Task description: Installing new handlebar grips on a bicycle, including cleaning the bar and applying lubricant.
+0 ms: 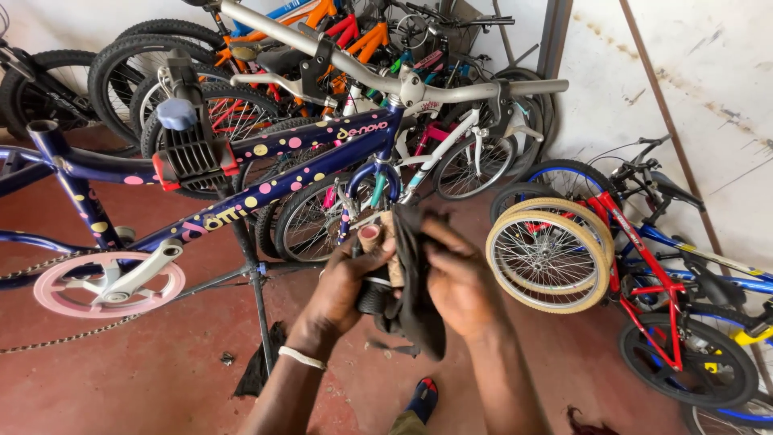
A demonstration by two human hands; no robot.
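The left hand point(348, 283) is closed around a short tube-like handlebar grip point(372, 242), its tan, open end poking up above the thumb and a dark part showing below the palm. A pale band point(303, 358) sits on that wrist. The right hand point(457, 282) is just beside it, fingers pinched on a black rag point(417, 306) that drapes between the two hands, covers part of the grip and hangs down below them.

Straight beyond the hands stands a dark blue bike frame point(266, 173) dotted with pink and yellow spots, clamped in a repair stand point(256, 282) whose red-edged jaw holds the top tube up and to the left of the hands. Its silver handlebar point(451, 90) runs across above the hands. Far to the left of the left hand is the pink chainring point(109, 283) with a white crank, and a chain hangs slack below it.

To the right of the right hand, close by, is a small wheel with a cream tyre point(549, 256), belonging to a red and blue bike point(644, 266) leaning by the white wall. More bikes are stacked behind the frame. Below the hands, on the red floor point(161, 370), a foot in a blue sandal point(422, 398) shows.
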